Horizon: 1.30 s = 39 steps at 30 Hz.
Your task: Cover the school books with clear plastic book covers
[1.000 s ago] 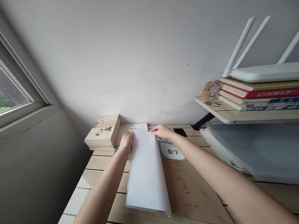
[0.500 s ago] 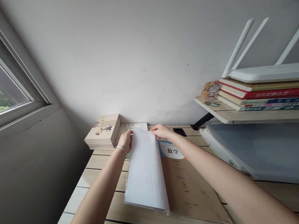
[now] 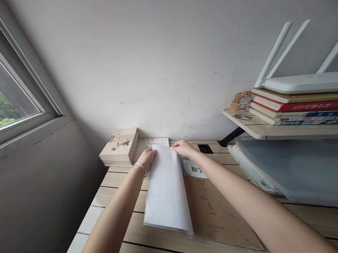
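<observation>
A textbook lies open on the slatted desk, showing a brownish title page with a blue band and large Chinese characters. Its white left leaf stands partly raised, with a clear plastic edge along the bottom. My left hand, a silver bangle at its wrist, pinches the leaf's upper left corner. At the top edge near the fold, my right hand is closed with thumb and fingers on the same white leaf. The right forearm passes over the title page and hides part of it.
A stack of small books and a flat booklet are at the back left. On the right, a raised shelf carries several books and a white router. Plastic folders lie underneath. A window is at left.
My left hand has shifted its grip on the leaf's upper left edge, with the thumb now lying over its front. The right hand stays at the top edge. The view has moved slightly left.
</observation>
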Available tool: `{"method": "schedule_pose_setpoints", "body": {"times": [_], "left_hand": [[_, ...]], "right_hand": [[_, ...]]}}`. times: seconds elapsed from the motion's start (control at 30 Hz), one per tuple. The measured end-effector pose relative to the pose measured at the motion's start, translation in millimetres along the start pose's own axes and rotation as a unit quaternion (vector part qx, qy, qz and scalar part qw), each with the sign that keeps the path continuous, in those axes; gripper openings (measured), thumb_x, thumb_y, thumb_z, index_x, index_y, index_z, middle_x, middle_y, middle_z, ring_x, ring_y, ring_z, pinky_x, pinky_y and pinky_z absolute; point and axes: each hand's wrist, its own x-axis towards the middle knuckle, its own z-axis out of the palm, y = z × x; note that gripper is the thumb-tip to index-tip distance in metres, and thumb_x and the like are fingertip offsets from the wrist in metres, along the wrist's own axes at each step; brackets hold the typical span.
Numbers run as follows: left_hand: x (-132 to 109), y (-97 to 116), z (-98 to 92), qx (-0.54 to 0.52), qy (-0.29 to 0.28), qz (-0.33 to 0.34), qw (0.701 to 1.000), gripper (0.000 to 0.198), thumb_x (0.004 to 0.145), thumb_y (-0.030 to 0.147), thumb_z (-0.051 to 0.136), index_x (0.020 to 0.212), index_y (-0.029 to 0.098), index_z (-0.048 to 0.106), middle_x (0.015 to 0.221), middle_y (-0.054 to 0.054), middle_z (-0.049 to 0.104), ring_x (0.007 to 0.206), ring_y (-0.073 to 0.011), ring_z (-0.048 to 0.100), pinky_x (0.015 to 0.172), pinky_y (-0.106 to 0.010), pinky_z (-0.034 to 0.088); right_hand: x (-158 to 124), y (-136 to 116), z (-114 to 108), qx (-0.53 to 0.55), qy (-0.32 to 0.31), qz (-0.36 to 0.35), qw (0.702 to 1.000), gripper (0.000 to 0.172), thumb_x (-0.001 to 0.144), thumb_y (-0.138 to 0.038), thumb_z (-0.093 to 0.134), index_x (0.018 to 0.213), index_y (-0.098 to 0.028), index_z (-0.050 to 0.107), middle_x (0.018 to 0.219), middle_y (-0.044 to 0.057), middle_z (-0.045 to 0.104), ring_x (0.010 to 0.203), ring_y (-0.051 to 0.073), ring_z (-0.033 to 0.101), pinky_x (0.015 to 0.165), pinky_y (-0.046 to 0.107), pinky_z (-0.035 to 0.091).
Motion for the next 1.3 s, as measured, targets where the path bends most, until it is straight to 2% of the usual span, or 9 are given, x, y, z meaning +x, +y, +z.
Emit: {"method": "schedule_pose_setpoints", "body": {"times": [0.13,0.27,0.4,0.5,0.57,0.73,0.9,1.03,1.3], "left_hand": [[-24.2,-4.3,-12.8,-0.009,-0.029,-0.044,0.999,0.010,0.073,0.015,0.067,0.078,0.013,0.059,0.065,-0.006,0.064,0.060,-0.0176,0.063,0.061,-0.029,0.051],[-49.0,-24.6,-30.5,-0.047,-0.036,-0.065,0.996,0.012,0.070,0.010,0.069,0.077,0.012,0.059,0.065,-0.006,0.064,0.056,-0.0151,0.062,0.057,-0.027,0.051],[-54.4,-37.2,-39.0,-0.077,-0.005,-0.041,0.996,0.008,0.074,0.010,0.065,0.074,0.013,0.058,0.062,-0.003,0.063,0.052,-0.0121,0.059,0.053,-0.023,0.049],[-54.5,-38.5,-39.4,-0.102,0.015,-0.021,0.994,0.008,0.076,0.011,0.063,0.071,0.014,0.058,0.061,-0.002,0.062,0.052,-0.0101,0.058,0.055,-0.020,0.048],[-59.0,-39.6,-39.2,-0.122,0.017,-0.010,0.992,0.006,0.078,0.013,0.062,0.073,0.013,0.059,0.064,-0.002,0.063,0.054,-0.0096,0.058,0.056,-0.019,0.047],[-91.2,-48.6,-40.5,-0.199,-0.045,-0.050,0.978,0.022,0.086,0.029,0.052,0.097,0.014,0.064,0.076,-0.007,0.069,0.064,-0.0164,0.064,0.062,-0.026,0.050],[-121.2,-59.3,-36.5,-0.240,-0.012,-0.122,0.963,0.030,0.089,0.036,0.048,0.103,0.015,0.063,0.077,-0.007,0.070,0.066,-0.0196,0.066,0.064,-0.030,0.052],[-126.2,-63.8,-30.7,-0.272,-0.010,-0.139,0.952,0.034,0.092,0.036,0.041,0.103,0.012,0.062,0.080,-0.010,0.070,0.071,-0.0201,0.068,0.070,-0.030,0.053],[-126.3,-63.9,-27.3,-0.249,0.006,-0.136,0.959,0.038,0.090,0.039,0.043,0.105,0.009,0.062,0.081,-0.012,0.070,0.075,-0.0226,0.068,0.072,-0.033,0.054]], "right_hand": [[-6.8,3.4,-1.5,-0.018,0.047,-0.029,0.998,0.007,0.072,-0.021,0.058,0.069,-0.016,0.060,0.066,0.001,0.060,0.057,0.011,0.053,0.058,0.022,0.044],[-54.8,5.5,1.2,-0.024,0.092,-0.117,0.989,0.016,0.078,-0.023,0.055,0.093,-0.018,0.060,0.104,0.007,0.059,0.074,0.013,0.058,0.074,0.028,0.048],[-143.9,16.5,5.9,-0.086,0.066,-0.384,0.917,0.015,0.086,-0.026,0.049,0.094,-0.019,0.060,0.103,0.010,0.059,0.094,0.021,0.058,0.082,0.037,0.050],[-198.1,29.6,8.1,-0.152,0.029,-0.481,0.863,0.020,0.084,-0.024,0.055,0.103,-0.022,0.061,0.106,0.010,0.061,0.099,0.023,0.057,0.082,0.040,0.052],[-215.7,37.1,10.3,-0.173,0.027,-0.514,0.840,0.025,0.082,-0.023,0.059,0.107,-0.021,0.061,0.107,0.011,0.062,0.100,0.024,0.058,0.082,0.041,0.053],[-218.6,46.5,20.3,-0.188,0.044,-0.543,0.817,0.030,0.081,-0.017,0.060,0.110,-0.020,0.061,0.105,0.011,0.065,0.102,0.024,0.059,0.084,0.041,0.054],[-220.8,49.9,24.9,-0.185,0.031,-0.555,0.810,0.030,0.083,-0.014,0.057,0.113,-0.016,0.060,0.106,0.012,0.065,0.104,0.025,0.058,0.085,0.042,0.054],[-224.8,49.7,23.6,-0.197,0.053,-0.561,0.802,0.030,0.084,-0.012,0.055,0.113,-0.015,0.061,0.106,0.013,0.066,0.104,0.024,0.059,0.086,0.040,0.055],[-224.4,47.0,22.0,-0.227,0.073,-0.566,0.789,0.027,0.084,-0.009,0.053,0.109,-0.011,0.063,0.103,0.013,0.067,0.103,0.023,0.060,0.087,0.037,0.056]]}}
